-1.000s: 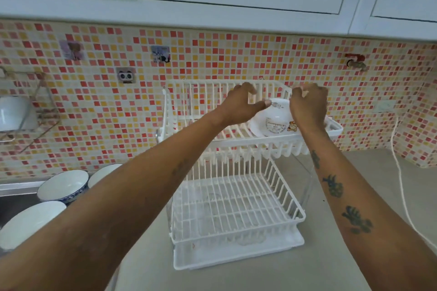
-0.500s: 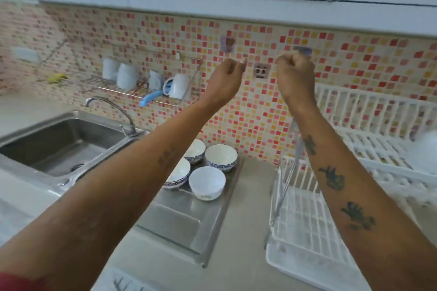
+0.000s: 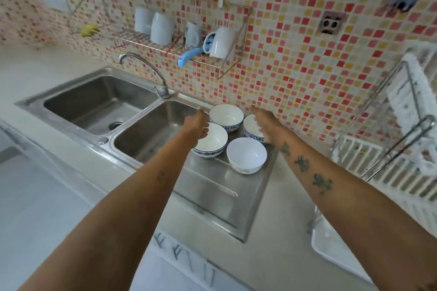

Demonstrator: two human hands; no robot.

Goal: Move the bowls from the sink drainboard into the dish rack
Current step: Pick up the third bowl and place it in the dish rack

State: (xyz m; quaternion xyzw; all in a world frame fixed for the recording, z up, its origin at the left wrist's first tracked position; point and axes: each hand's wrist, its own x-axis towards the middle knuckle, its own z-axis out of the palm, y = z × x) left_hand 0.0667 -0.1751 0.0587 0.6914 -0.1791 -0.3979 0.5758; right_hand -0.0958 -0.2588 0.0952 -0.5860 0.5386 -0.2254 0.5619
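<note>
Hands (image 3: 195,125) lowered over bowls (image 3: 226,114).

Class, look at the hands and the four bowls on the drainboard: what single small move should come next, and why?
Probably lower both hands and close on a bowl. The left hand hangs open over the near-left blue-rimmed bowl, the right hand open over the far-right bowl; neither grips yet. All four bowls sit on the drainboard, with the dish rack to the right.

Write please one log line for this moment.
phase: reaching | left hand: open, over blue-rimmed bowl | right hand: open, over another bowl | on drainboard: four bowls
</note>
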